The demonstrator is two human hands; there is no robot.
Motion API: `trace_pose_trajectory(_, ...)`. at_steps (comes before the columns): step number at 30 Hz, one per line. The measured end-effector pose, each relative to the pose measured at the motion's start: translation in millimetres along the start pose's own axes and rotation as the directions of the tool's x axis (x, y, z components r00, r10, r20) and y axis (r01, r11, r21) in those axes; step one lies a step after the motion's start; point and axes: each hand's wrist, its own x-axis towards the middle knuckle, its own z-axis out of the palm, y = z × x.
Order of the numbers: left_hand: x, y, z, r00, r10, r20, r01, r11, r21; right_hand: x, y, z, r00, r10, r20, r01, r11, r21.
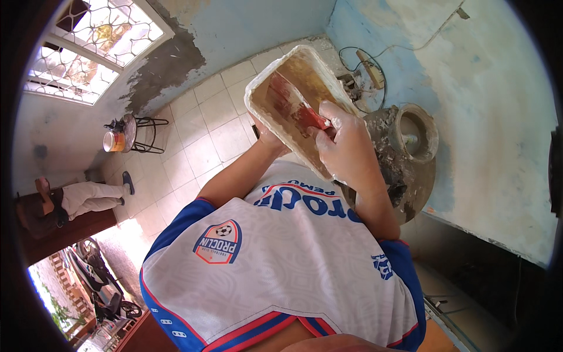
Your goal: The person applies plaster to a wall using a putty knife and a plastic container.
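Out in front of me I hold a rectangular plastic tub (pixel 280 126), its walls and rim crusted with pale plaster. My left hand (pixel 271 139) grips it from the left and below; most of those fingers are hidden behind the tub. Inside the tub is a putty knife (pixel 314 117) with red on it, its blade lying along the inner wall. My right hand (pixel 345 144), smeared with white, is closed around the handle over the tub's right side. Thumb and fingers cover most of the handle.
At right, a crusted round bucket (pixel 431 141) stands on a dirty round tabletop (pixel 425 182). A black cable (pixel 385 88) loops near the far corner. On the left are a stool (pixel 153 134) bearing a small pail (pixel 115 141), a standing person (pixel 82 199) and a grilled window (pixel 99 47).
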Motion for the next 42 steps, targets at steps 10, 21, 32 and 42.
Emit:
trace_pose_trajectory(10,38.9,27.7,10.9,0.99,-0.102,-0.099,0.093,0.992,-0.085,43.0,12.4,-1.9,0.997,0.036,0.064,-0.054,0.952,0.301)
trace_pose_trajectory(21,119.1,29.8,-32.4,0.949,0.184,-0.257,-0.148,0.977,0.154,108.4,32.5,-58.4,0.995,0.068,0.075,-0.101,0.729,0.677)
trace_pose_trajectory(32,223.7,30.5,-47.7,0.949,0.082,-0.305,-0.061,0.995,0.078,205.3,72.3,-90.0,0.953,0.243,-0.182,-0.008,0.619,0.785)
trace_pose_trajectory(42,359.2,97.9,-140.0,0.977,-0.205,-0.054,0.198,0.973,-0.122,275.8,27.0,-89.3,0.81,0.304,-0.502,0.069,0.8,0.596)
